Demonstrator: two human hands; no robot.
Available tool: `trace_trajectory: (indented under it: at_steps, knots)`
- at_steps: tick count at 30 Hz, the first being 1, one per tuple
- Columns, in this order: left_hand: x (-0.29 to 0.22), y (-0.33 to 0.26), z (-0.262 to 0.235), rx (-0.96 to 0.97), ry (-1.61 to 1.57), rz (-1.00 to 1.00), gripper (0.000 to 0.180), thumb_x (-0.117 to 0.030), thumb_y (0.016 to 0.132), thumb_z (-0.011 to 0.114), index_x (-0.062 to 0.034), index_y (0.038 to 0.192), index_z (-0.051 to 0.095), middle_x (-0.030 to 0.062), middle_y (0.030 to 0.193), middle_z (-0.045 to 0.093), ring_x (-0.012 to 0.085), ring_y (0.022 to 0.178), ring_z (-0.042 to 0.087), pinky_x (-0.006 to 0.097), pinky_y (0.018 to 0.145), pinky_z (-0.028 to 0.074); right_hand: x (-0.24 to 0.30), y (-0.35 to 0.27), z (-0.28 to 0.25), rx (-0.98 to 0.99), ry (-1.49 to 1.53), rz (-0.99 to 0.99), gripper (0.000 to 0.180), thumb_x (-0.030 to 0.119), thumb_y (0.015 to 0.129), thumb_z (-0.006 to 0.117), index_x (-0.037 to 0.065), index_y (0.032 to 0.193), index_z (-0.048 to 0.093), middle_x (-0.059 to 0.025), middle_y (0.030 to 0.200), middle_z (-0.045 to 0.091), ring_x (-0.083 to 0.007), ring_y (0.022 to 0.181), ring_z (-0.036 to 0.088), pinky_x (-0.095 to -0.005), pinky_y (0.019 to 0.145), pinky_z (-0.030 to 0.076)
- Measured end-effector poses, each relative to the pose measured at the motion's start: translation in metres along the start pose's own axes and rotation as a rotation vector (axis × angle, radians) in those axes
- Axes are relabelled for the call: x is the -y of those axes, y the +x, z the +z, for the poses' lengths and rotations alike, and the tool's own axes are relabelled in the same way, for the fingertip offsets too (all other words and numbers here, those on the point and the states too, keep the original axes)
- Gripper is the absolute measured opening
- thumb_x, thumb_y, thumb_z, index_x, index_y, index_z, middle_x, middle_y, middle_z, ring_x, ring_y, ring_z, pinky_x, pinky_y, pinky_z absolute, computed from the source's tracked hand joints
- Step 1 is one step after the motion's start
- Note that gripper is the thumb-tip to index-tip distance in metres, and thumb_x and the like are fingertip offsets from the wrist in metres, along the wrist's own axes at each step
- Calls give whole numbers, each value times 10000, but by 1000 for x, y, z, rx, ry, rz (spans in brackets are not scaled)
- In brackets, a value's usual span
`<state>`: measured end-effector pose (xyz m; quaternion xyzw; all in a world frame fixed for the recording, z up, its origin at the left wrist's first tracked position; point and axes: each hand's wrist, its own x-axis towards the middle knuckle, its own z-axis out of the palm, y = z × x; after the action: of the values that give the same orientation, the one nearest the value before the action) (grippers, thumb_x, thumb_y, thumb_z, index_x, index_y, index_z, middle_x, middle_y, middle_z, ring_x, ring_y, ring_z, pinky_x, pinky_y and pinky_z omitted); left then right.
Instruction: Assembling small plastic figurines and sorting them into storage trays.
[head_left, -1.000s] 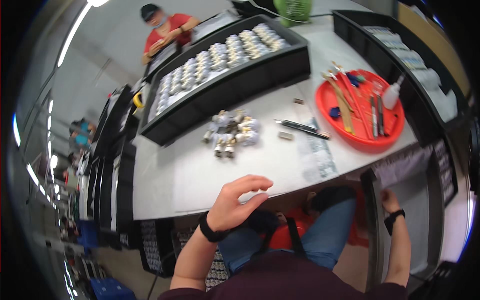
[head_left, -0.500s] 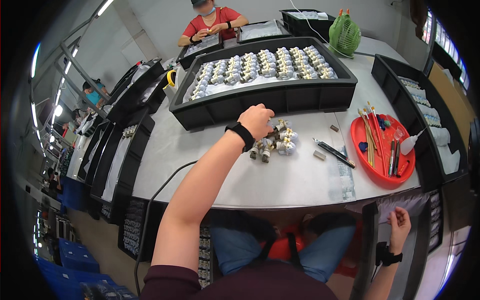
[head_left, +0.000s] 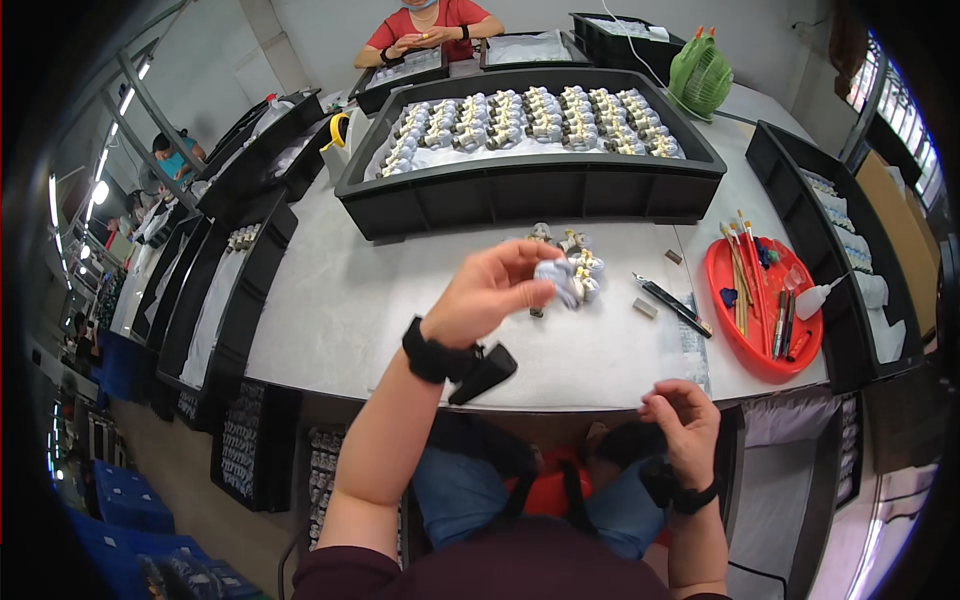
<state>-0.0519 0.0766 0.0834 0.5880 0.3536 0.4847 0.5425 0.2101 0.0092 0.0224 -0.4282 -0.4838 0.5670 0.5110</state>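
A small pale grey-blue figurine [head_left: 556, 280] is pinched between the thumb and fingers of my left hand [head_left: 480, 290], above the middle of the table. Just behind it lies a loose cluster of similar figurines [head_left: 588, 268] with yellowish parts, partly covered by my left hand. My right hand [head_left: 685, 430] is at the table's front edge, its fingers loosely bent and apart from the thumb, with nothing visible in it.
A large black tray [head_left: 540, 195] with rows of figurines stands behind. On the right are a pen-like tool [head_left: 672, 303], small blocks [head_left: 645, 308], a red dish [head_left: 722, 330] of brushes and another black bin [head_left: 850, 330]. Across the table sits a person in red [head_left: 455, 15], near a green fan [head_left: 700, 75].
My left hand has lifted a figurine from the cluster and come nearer. My right hand has moved leftward from over the lower bin to the table's edge.
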Motion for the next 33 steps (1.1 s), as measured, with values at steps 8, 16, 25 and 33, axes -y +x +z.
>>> trace_trajectory:
  at_steps: [8, 16, 25, 33]
  knots:
    - [44, -76, 32, 86, -661, -73, 359, -40, 841, 472, 23, 1186, 397, 143, 1163, 479, 193, 1030, 492, 322, 881, 404, -7, -2, 67, 312, 588, 294, 296, 212, 887, 433, -24, 1066, 431, -178, 858, 571, -207, 736, 593, -278, 633, 503]
    - [59, -91, 39, -244, -695, -212, 308, -73, 873, 418, 25, 1165, 416, 160, 1163, 470, 220, 1059, 487, 322, 878, 424, -27, -18, 85, 107, 103, -72, 291, 2, 785, 566, -23, 1049, 447, -95, 892, 548, -137, 785, 569, -226, 678, 473]
    - [58, -89, 36, -183, -632, -141, 298, -86, 868, 433, 41, 1137, 448, 174, 1143, 485, 230, 1038, 505, 330, 854, 444, -29, -26, 81, 128, 230, 40, 260, 8, 803, 540, -36, 1039, 442, -119, 932, 548, -149, 801, 573, -243, 704, 476]
    - [58, -89, 38, -200, -607, -119, 278, -76, 867, 431, 45, 1116, 458, 173, 1111, 508, 238, 1004, 528, 334, 835, 460, -26, -25, 79, 108, 256, 78, 177, 42, 827, 518, -42, 975, 473, -127, 845, 574, -161, 724, 591, -256, 661, 492]
